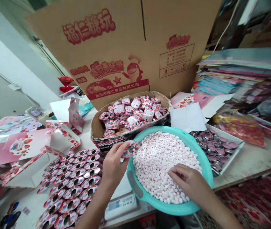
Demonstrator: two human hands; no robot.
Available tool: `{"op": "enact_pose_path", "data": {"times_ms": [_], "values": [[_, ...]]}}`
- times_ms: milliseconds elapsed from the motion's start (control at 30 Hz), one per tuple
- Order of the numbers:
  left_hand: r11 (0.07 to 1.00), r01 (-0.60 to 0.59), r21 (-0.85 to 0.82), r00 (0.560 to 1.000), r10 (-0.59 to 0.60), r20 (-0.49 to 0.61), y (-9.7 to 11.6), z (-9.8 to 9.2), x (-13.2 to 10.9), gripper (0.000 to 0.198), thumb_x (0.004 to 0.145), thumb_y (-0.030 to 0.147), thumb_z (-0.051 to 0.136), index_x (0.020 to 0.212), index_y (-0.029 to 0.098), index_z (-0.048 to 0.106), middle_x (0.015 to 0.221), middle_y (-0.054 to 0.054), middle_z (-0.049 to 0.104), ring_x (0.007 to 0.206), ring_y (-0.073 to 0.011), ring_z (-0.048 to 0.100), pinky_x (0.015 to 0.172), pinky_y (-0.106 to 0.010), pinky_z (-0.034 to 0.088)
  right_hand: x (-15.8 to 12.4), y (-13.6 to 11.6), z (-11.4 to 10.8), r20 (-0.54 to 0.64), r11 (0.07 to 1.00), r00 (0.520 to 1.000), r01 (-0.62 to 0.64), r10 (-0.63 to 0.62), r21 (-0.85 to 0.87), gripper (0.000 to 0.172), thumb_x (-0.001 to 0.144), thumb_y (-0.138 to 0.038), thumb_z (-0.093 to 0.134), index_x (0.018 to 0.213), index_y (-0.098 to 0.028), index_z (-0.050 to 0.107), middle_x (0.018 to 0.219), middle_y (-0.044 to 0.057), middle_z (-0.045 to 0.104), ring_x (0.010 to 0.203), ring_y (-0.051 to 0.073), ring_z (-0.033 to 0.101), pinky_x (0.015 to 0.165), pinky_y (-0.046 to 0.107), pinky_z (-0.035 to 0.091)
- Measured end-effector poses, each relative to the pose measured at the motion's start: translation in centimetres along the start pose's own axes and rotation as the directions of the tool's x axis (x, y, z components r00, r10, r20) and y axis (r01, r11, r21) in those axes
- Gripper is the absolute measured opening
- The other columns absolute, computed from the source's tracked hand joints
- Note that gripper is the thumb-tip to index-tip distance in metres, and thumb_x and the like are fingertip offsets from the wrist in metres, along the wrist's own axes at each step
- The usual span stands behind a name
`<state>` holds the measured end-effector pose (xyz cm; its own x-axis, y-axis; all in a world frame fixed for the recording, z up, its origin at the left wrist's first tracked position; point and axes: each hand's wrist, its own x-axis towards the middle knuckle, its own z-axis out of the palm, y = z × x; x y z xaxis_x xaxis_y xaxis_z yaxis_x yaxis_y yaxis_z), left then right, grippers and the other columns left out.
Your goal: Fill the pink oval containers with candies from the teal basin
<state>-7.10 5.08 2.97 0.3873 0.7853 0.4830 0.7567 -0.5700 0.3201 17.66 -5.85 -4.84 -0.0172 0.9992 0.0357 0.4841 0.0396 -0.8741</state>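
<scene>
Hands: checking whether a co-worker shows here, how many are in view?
2. The left hand holds a small tin at the basin rim; the right hand rests on the candies in the basin. No other shows.

Materials as I read them from the head view. Basin [204,162]: smooth moulded plastic, teal, with a soft sheen. Pellets [159,159] filling it: matt, chalky, white and pale pink. Round tins [73,181] in rows, and the tin [131,149] pinched in my left hand [113,165]: thin printed metal, mirror-glossy. Lids [216,149] in the white tray [239,143]: shiny metal. Big carton [126,41] and the low tray [94,127] before it: rough, matt brown corrugated cardboard. Small boxes [135,111] in that tray: glossy printed card or film; I cannot tell which. Scale [121,205]: smooth white plastic.
</scene>
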Motion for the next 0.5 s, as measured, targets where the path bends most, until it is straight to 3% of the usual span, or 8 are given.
{"op": "enact_pose_path", "data": {"times_ms": [67,133,200,267,333,500], "values": [[0.989,0.081,-0.12,0.997,-0.081,0.002,0.6,0.0,0.0,0.038,0.076,0.014,0.063,0.112,0.025,0.064,0.11,-0.004,0.065,0.101,-0.0203,0.062,0.091,-0.032,0.049,0.0,0.1,0.0,0.007,1.0,1.0,0.003,-0.003,-0.015,0.027,0.093,-0.037,0.046,0.076,-0.023,0.061,0.08,0.002,0.062,0.079,0.018,0.058,0.071,0.03,0.042],[0.913,0.259,-0.316,0.965,-0.258,0.047,1.0,0.0,-0.1,0.035,0.073,0.024,0.069,0.108,0.022,0.065,0.105,-0.005,0.068,0.097,-0.0212,0.064,0.088,-0.032,0.051,0.1,0.3,0.1,-0.015,0.999,1.0,0.018,-0.019,-0.041,0.025,0.093,-0.036,0.046,0.078,-0.022,0.061,0.082,0.002,0.061,0.081,0.019,0.057,0.073,0.031,0.041],[0.716,0.459,-0.525,0.878,-0.455,0.147,1.4,-0.2,-0.2,0.044,0.069,0.033,0.074,0.109,0.019,0.063,0.101,-0.006,0.071,0.091,-0.0219,0.067,0.082,-0.032,0.053,0.1,0.4,0.2,-0.058,0.997,0.998,0.036,-0.04,-0.069,0.023,0.093,-0.034,0.046,0.079,-0.022,0.061,0.084,0.003,0.062,0.084,0.02,0.056,0.076,0.033,0.041],[0.498,0.574,-0.65,0.777,-0.583,0.24,1.5,-0.6,-0.6,0.055,0.064,0.036,0.077,0.113,0.017,0.061,0.101,-0.007,0.072,0.087,-0.0221,0.068,0.078,-0.031,0.054,0.1,0.6,0.2,-0.1,0.994,0.993,0.046,-0.056,-0.095,0.022,0.093,-0.033,0.047,0.081,-0.022,0.061,0.086,0.004,0.062,0.086,0.021,0.056,0.078,0.035,0.041],[0.378,0.61,-0.696,0.71,-0.65,0.27,1.3,-1.3,-1.2,0.064,0.06,0.037,0.081,0.116,0.017,0.059,0.102,-0.008,0.072,0.087,-0.0227,0.069,0.076,-0.031,0.055,0.1,0.7,0.2,-0.134,0.992,0.989,0.053,-0.069,-0.117,0.022,0.093,-0.033,0.046,0.083,-0.022,0.062,0.088,0.005,0.063,0.088,0.021,0.055,0.079,0.036,0.041],[0.256,0.646,-0.719,0.593,-0.762,0.26,-0.6,-3.1,-4.7,0.068,0.056,0.037,0.084,0.116,0.017,0.059,0.095,-0.007,0.073,0.084,-0.0216,0.07,0.074,-0.03,0.056,-0.1,0.8,0.2,-0.213,0.987,0.972,0.065,-0.096,-0.146,0.019,0.092,-0.035,0.049,0.088,-0.022,0.063,0.093,0.005,0.064,0.094,0.022,0.056,0.084,0.037,0.042]]}}
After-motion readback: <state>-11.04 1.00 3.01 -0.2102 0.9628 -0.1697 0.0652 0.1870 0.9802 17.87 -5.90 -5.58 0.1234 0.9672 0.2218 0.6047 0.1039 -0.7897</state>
